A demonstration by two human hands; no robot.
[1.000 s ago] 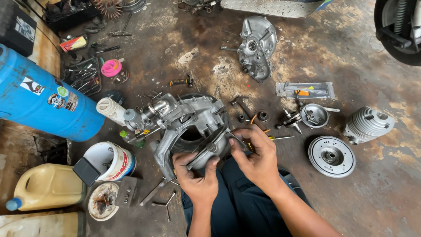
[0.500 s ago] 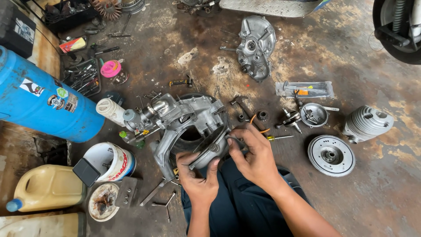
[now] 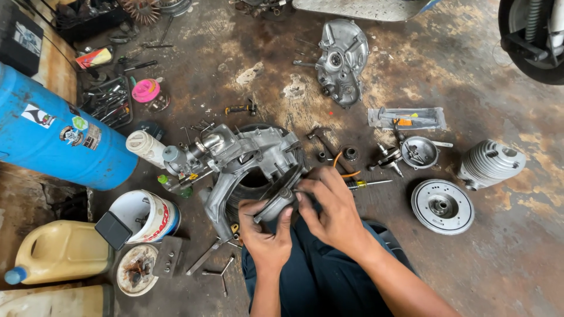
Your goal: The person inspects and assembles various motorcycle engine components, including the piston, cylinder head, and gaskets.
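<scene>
A dark, greasy round metal part [image 3: 281, 198] sits tilted against the grey aluminium engine casing [image 3: 247, 161], mid-floor.

Both hands [image 3: 299, 226] together, fingers [image 3: 314, 188] curled

Round dark metal part [image 3: 281, 198] mostly hidden under left hand [image 3: 264, 235] and right hand [image 3: 332, 214]; kind not discernible. Lower rim of engine crankcase [image 3: 247, 158] covered by the same hands, and the black ring beneath it shows only in part. Wheel [image 3: 531, 35] cut by the top and right edges. Blue drum [image 3: 53, 132] and black box [image 3: 23, 38] cut at left edge. Yellow jug [image 3: 59, 252] cut at left edge; a second pale container [image 3: 59, 300] cut at bottom edge. Small fasteners in shallow dish [image 3: 136, 270] too small to identify. Tools in tray [image 3: 108, 103] indistinct.
</scene>
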